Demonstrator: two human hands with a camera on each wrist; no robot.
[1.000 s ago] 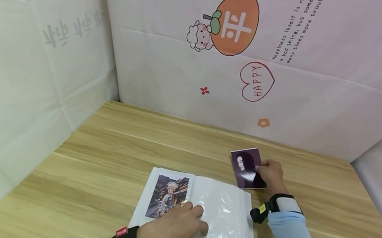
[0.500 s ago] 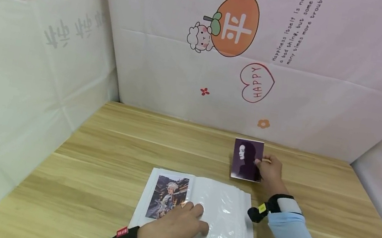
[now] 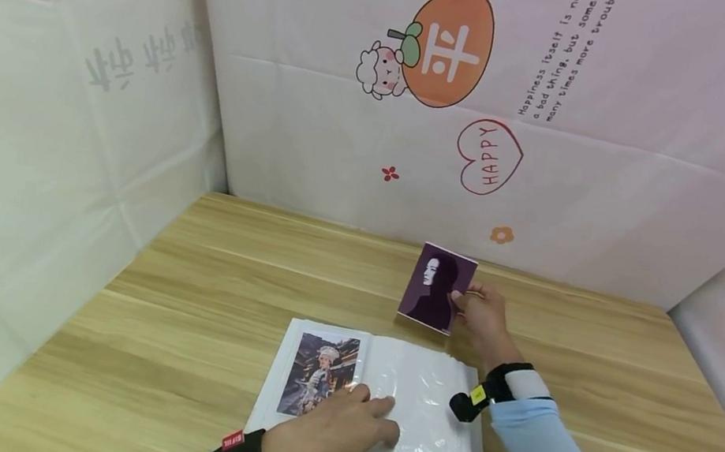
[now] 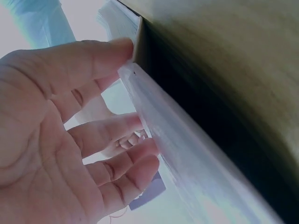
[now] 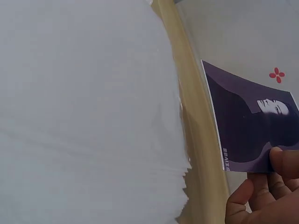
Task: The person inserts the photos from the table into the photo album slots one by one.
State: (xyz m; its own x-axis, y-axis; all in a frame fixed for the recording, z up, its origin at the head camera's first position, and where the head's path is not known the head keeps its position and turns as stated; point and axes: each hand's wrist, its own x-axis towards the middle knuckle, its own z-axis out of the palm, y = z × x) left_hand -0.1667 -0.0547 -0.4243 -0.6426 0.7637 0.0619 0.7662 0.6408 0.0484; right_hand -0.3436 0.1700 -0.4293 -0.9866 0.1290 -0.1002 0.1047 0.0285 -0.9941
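Head view: right hand (image 3: 480, 316) pinches a photo (image 3: 436, 287) upright at centre frame, just above the album (image 3: 419, 403) open on the table (image 3: 193, 294); left hand (image 3: 328, 432), fingers spread flat, pins the pages, likely so an empty sleeve stays open. Pastel cartoon sheets wall the table.

Left wrist: fingers (image 4: 100, 137) straight against the pages' edge.

Right wrist: thumb (image 5: 284, 161) clamps the photo's lower right corner.

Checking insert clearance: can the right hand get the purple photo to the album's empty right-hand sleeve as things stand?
Probably yes. The right hand pinches the purple photo just behind the album; the left hand rests on the sleeve's near-left part, leaving its top edge free.
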